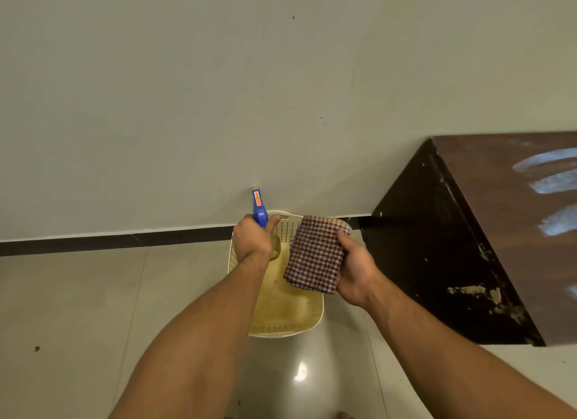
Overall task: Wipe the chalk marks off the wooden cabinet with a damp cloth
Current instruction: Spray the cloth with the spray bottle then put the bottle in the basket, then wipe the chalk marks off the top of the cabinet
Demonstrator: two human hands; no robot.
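- Left hand (pixel 253 240) curled round blue spray bottle (pixel 259 207), centre of frame. Right hand (pixel 356 268) pinches folded checked cloth (pixel 315 256): thumb on its face, fingers hidden behind.
- Position: cloth is in the air just right of the bottle, above cream basket (pixel 281 328). Cabinet (pixel 452 247) at right edge, chalk marks (pixel 549 181) not yet wiped.
- Risk (judgement): nozzle aims up-frame at the wall, not the cloth, so a squeeze now would wet the wall. The one-edge hold could let the cloth drop.
- Orientation: cloth's long axis runs bottom to top of frame, tilted slightly right, face toward the camera.
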